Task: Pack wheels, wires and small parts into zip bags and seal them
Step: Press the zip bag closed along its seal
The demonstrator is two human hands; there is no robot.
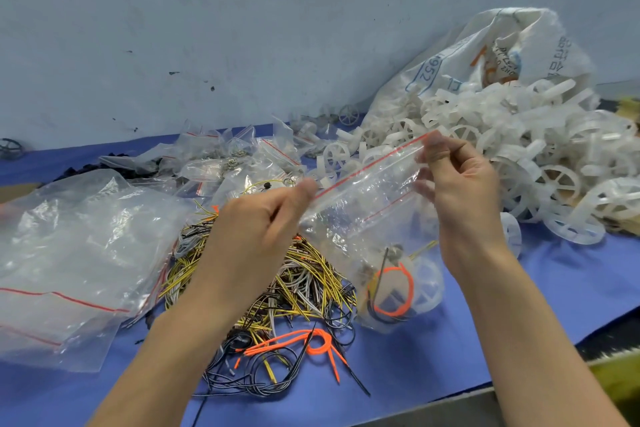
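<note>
A clear zip bag with a red zip line hangs above the blue table between my hands. Its bottom holds white wheels, an orange wire loop and dark wires. My left hand pinches the left end of the zip strip. My right hand pinches the right end, held higher, so the strip slants upward to the right. Under the hands lies a heap of yellow, grey and black wires, with loose orange wires in front. A pile of white plastic wheels spills to the right.
A stack of empty zip bags lies at the left. Small bags of parts sit at the back near the wall. A white woven sack lies behind the wheels. The table's front edge runs at the lower right.
</note>
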